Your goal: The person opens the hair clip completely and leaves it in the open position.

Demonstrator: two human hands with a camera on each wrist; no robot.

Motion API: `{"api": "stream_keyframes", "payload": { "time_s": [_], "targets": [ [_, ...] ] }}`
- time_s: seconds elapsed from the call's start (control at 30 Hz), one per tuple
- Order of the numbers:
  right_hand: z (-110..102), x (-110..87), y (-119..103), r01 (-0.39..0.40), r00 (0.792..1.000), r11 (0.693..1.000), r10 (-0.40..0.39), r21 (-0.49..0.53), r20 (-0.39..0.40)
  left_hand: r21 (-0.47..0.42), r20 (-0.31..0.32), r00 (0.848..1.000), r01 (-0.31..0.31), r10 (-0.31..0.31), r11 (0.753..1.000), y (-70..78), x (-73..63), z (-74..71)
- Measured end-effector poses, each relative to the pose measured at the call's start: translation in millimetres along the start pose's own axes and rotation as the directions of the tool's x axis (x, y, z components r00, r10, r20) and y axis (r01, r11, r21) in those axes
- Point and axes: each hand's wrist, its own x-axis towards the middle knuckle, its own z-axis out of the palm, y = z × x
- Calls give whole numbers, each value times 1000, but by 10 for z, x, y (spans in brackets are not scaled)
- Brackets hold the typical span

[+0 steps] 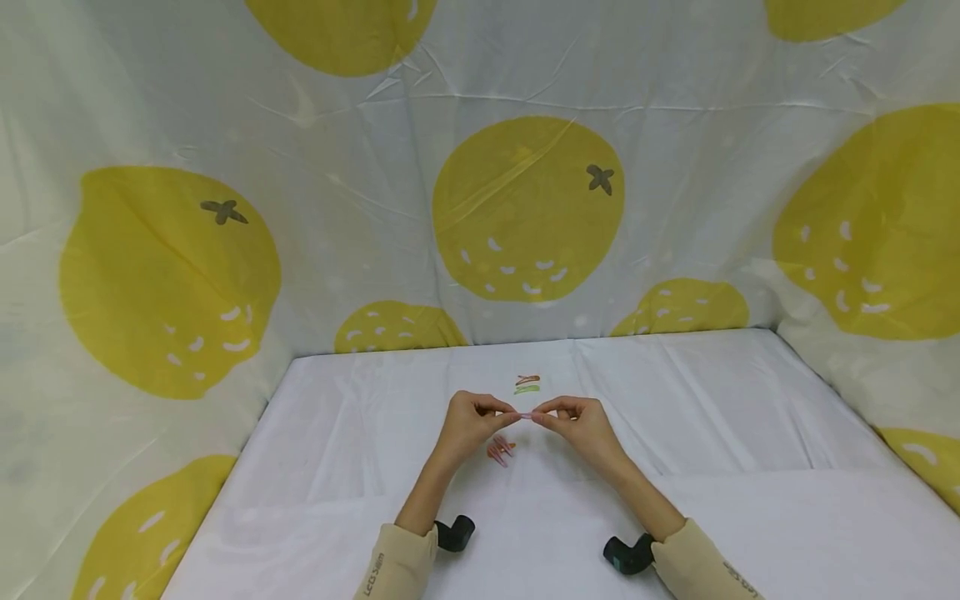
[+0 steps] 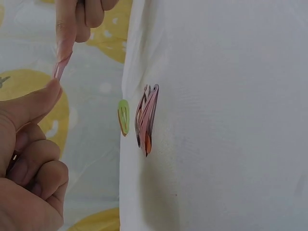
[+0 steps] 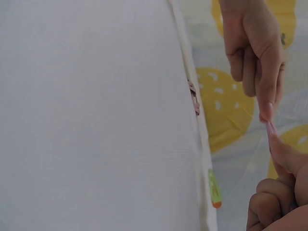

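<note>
A pink hair clip (image 1: 527, 416) is held above the table (image 1: 315, 458), toward its far edge and roughly midway between its side edges. One end is pinched by the left hand (image 1: 470, 427), the other by the right hand (image 1: 583, 427). It is probably light, springy and a little slippery, so is best gripped at both tips, without hard bending
</note>
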Motion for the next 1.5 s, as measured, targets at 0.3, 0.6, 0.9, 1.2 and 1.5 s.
{"api": "stream_keyframes", "payload": {
  "time_s": [0.3,0.6,0.9,1.2,1.5],
  "targets": [
    [36,8,51,-11,999,1000,12,24,-37,29,-37,998,-40,41,999,-3,-14,47],
    [43,-1,52,70,993,996,-65,46,-96,-6,-84,987,-140,139,990,-54,-9,100],
    [51,-16,39,116,983,990,-103,78,-153,6,-131,965,-227,226,974,-64,2,150],
    [78,-35,34,149,973,984,-129,96,-190,5,-141,957,-254,252,967,-45,-10,151],
    [108,-38,22,136,972,989,-121,60,-202,25,-139,960,-241,242,970,-30,-22,144]
  ]
}}
